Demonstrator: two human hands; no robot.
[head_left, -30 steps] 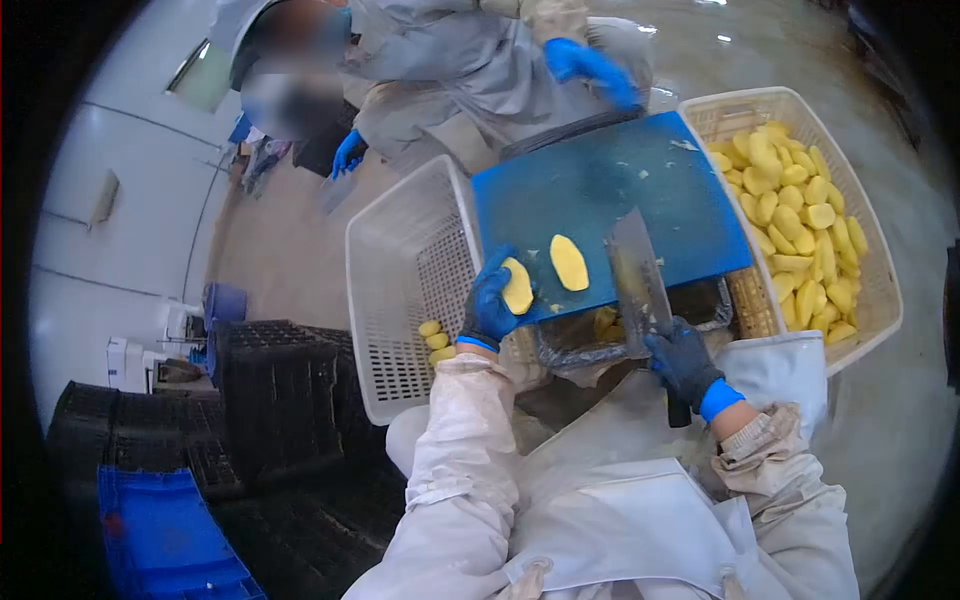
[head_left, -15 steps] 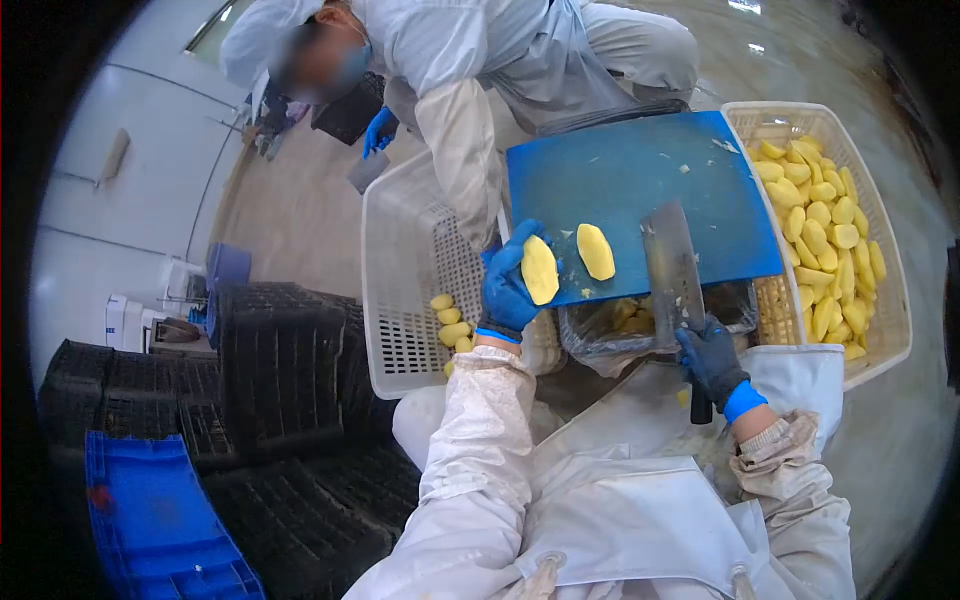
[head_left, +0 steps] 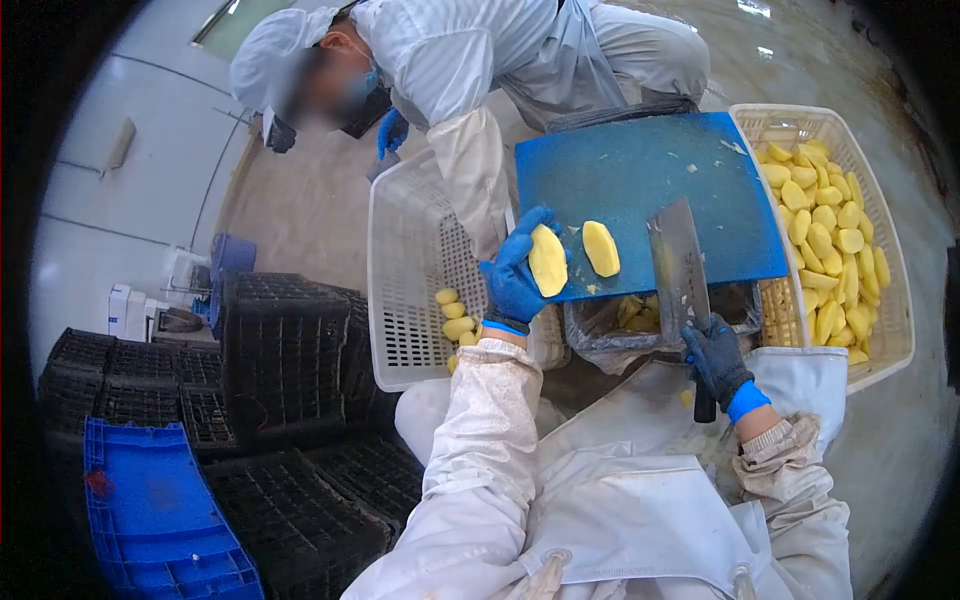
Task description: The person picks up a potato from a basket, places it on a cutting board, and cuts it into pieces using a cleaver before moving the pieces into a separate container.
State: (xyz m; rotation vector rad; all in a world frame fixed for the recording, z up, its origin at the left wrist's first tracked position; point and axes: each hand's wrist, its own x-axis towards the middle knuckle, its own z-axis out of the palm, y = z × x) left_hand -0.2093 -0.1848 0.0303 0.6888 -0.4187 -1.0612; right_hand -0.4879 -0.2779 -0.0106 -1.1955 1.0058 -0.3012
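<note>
My left hand (head_left: 512, 284), in a blue glove, grips a peeled potato half (head_left: 548, 261) with its pale cut face up, at the near left edge of the blue cutting board (head_left: 640, 165). Just right of it, a second potato half (head_left: 601, 248) lies cut face up on the board. My gloved right hand (head_left: 716, 356) is closed round the handle of a cleaver (head_left: 680, 262). The broad blade points away from me over the board's near edge, apart from both potato halves.
Cut potatoes (head_left: 828, 235) fill a white crate (head_left: 902, 340) on the right. Another white crate (head_left: 384, 250) at left holds several whole potatoes (head_left: 457, 328). Below the board sits a plastic-lined bin (head_left: 592, 338). A co-worker (head_left: 440, 60) leans in opposite; black crates (head_left: 285, 360) stand left.
The view has shifted slightly. My hands, the potato halves and the cleaver keep nearly the same places over the board. The co-worker's head has moved a little.
</note>
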